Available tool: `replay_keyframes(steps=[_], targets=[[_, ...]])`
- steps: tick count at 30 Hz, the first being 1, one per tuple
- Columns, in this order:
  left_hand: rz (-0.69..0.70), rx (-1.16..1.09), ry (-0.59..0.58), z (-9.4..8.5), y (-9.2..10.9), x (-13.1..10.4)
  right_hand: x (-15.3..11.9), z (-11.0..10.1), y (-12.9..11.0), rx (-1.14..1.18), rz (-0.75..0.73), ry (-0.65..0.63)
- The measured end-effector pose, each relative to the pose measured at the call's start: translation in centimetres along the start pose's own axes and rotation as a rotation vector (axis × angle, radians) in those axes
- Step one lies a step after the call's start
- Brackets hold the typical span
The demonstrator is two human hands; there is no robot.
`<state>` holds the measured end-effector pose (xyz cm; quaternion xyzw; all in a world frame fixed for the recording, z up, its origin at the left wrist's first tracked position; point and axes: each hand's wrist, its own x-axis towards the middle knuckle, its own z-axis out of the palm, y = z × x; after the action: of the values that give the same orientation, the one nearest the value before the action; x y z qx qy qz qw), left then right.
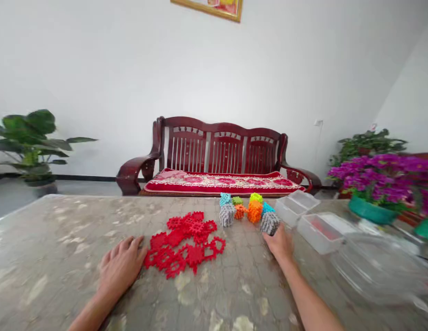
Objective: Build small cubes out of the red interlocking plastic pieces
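My left hand (122, 264) lies flat on the table, fingers stretched out, at the left edge of a loose pile of flat red interlocking pieces (195, 253). Some of these have open centres and toothed rims. Over on the right, the fingers of my right hand (282, 243) close round a grey knobbly block (269, 222) that stands on the table; its fingertips are partly hidden. Beside it is a cluster of similar blocks: an orange one (254, 211), a smaller orange one (240, 211), a second grey one (227, 215), blue ones (225, 198) and green ones (256, 197).
Clear plastic boxes (319, 234) stand right of my right hand, one with something red inside. A blurred clear lid or container (379, 266) lies nearer. Purple flowers (383, 179) in a teal pot stand at the right. Behind the table (79, 230) is a wooden bench (224, 147).
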<state>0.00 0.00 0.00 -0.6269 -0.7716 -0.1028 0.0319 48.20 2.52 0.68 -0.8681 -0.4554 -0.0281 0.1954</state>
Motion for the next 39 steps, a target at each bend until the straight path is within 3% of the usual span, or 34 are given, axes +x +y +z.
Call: replay_keyframes(steps=[8, 16, 21, 25, 27, 30, 35, 39], targets=[[-0.020, 0.031, -0.016, 0.2, 0.0, 0.1, 3.6, 0.2, 2.3, -0.010, 0.058, 0.012], [-0.002, 0.020, 0.016, 0.9, -0.6, 0.3, 5.4, 1.0, 2.5, 0.029, 0.028, 0.023], [-0.022, 0.027, -0.010, 0.6, -0.3, 0.3, 4.6, 1.8, 3.1, 0.159, 0.058, 0.106], [-0.037, 0.057, -0.035, 0.3, 0.0, 0.2, 1.7, 3.1, 3.4, 0.418, 0.078, 0.243], [-0.040, 0.061, -0.019, 0.3, 0.1, 0.1, -0.5, 4.0, 2.3, 0.584, 0.037, 0.224], [-0.040, 0.061, -0.015, 0.3, 0.2, 0.1, -3.3, 5.2, -1.3, 0.732, -0.146, 0.080], [-0.041, 0.062, -0.050, 0.0, 0.3, -0.1, -4.9, 5.1, -9.0, 0.613, -0.243, 0.013], [-0.034, 0.070, -0.041, -0.1, 0.4, -0.2, -5.0, 3.7, -12.7, 0.444, -0.158, -0.016]])
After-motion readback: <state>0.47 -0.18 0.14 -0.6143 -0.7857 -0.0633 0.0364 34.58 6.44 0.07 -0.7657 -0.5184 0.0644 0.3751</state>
